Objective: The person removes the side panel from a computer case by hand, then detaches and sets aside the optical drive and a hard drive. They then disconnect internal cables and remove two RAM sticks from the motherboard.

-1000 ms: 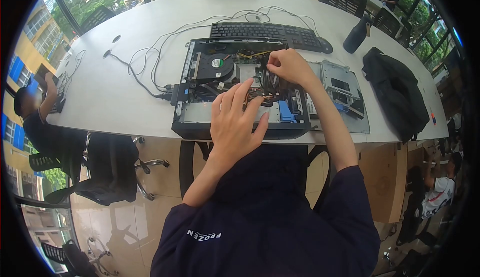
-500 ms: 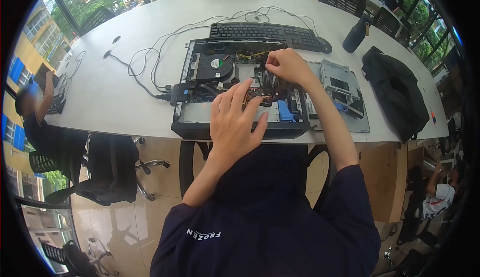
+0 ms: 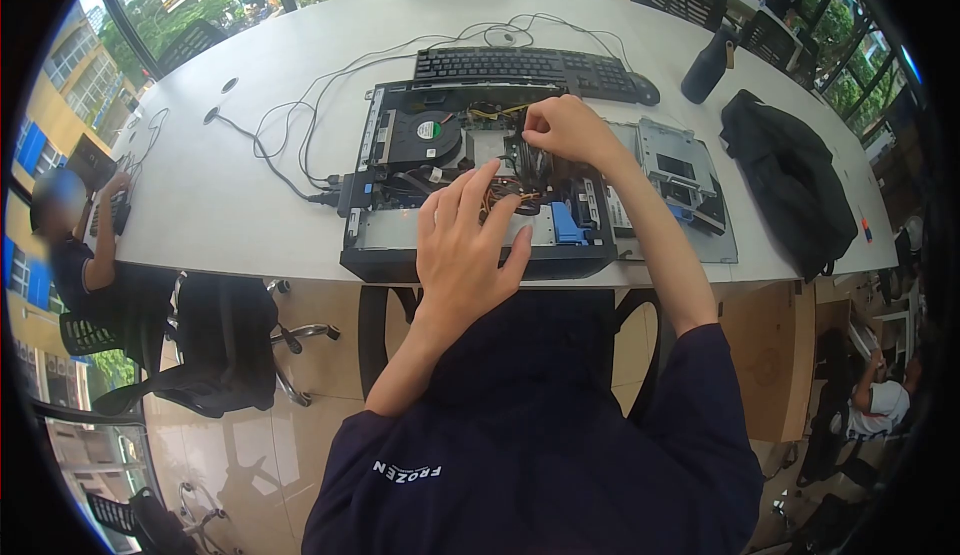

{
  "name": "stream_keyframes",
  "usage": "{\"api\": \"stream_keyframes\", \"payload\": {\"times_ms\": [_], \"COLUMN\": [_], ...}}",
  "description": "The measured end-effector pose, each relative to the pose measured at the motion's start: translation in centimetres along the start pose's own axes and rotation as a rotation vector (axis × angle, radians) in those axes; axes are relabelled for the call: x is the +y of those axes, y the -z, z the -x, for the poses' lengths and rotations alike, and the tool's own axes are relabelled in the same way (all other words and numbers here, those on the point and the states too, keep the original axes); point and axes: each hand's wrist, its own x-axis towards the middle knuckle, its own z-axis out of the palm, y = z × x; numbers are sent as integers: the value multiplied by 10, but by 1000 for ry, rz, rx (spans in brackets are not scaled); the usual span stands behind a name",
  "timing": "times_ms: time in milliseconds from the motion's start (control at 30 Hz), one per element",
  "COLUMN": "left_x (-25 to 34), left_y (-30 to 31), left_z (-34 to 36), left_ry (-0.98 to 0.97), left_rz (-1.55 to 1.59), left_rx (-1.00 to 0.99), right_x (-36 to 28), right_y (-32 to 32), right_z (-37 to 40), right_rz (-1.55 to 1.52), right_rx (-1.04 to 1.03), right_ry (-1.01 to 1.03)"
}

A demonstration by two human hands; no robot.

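An opened desktop computer case (image 3: pixel 378 264) lies flat before me, with a round black fan (image 3: pixel 424 139) at its left and a blue latch (image 3: pixel 568 223) near the front right. Over the front part of the case, my left hand (image 3: pixel 462 237) is open, its fingers spread and their tips beside bundled orange and dark wires (image 3: pixel 503 195). My right hand (image 3: pixel 568 131) is closed in a pinch above the inner right part of the case, close to yellow wires (image 3: pixel 490 113) and dark slots. What its fingertips hold, if anything, I cannot make out.
Behind the case are a keyboard (image 3: pixel 520 68) and a mouse (image 3: pixel 645 91). To the right lie a metal drive bracket (image 3: pixel 678 160) and a black bag (image 3: pixel 785 180), with a dark bottle (image 3: pixel 706 68) farther back. Cables (image 3: pixel 275 160) run left. Another person (image 3: pixel 80 245) sits at the far left.
My right hand has shifted very slightly within the case, still pinched. My left hand stays almost in place. At the left, the other person's arm has moved lower toward their keyboard.
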Motion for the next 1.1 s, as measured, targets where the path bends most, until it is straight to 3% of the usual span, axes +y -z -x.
{"api": "stream_keyframes", "payload": {"times_ms": [167, 1100], "left_x": [0, 5], "left_y": [1, 1], "left_z": [-1, -3], "left_ry": [-3, -11], "left_rz": [-9, -59], "left_rx": [-20, -56], "right_x": [-4, -7], "right_y": [-5, -7], "right_z": [-13, -7], "right_rz": [92, 222], "right_rx": [-102, -134], "right_ry": [-32, -2]}}
